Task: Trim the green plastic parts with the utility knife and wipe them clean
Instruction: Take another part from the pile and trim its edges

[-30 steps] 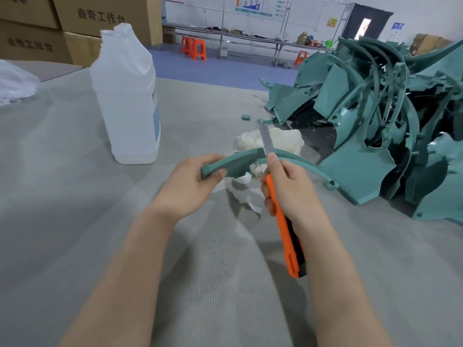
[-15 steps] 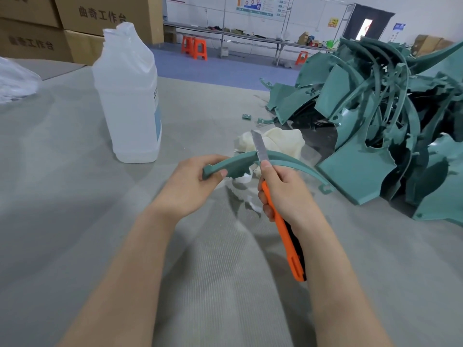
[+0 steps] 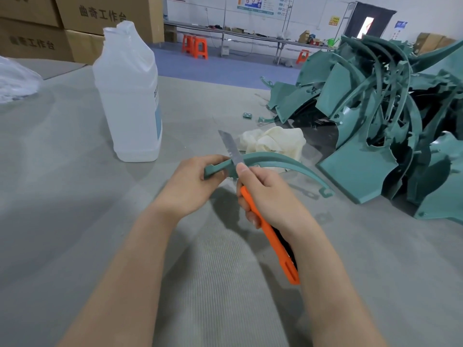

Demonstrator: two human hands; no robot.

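hands: 2. Left hand (image 3: 190, 186) holds the near-left end of the part, fingers curled round it. Right hand (image 3: 271, 196) has its fingers wrapped round the knife handle, thumb tip up at the blade base.
part: 1 in hand, a curved green strip (image 3: 265, 157) held above the counter (image 3: 75, 221) at centre. It arcs right and its far end drops toward the pile.
knife: 1 (image 3: 270, 236), orange handle. The blade (image 3: 231, 149) is out, points far-left and crosses the strip just right of the left hand.
pile: 1 heap of green parts (image 3: 363, 166) on the right. They are tangled, so I can't count them.
scrap: 1 small green bit (image 3: 247, 115) left of the pile.
rag: 1 (image 3: 273, 141), cream, just behind the strip and partly hidden by it.
bottle: 1 (image 3: 127, 96), clear plastic, upright, far-left of the hands.
bag: 1 (image 3: 15, 81), clear, at the left edge.
background: cardboard boxes (image 3: 37, 33) stacked far left, 3 orange stools (image 3: 198, 47) on the floor.
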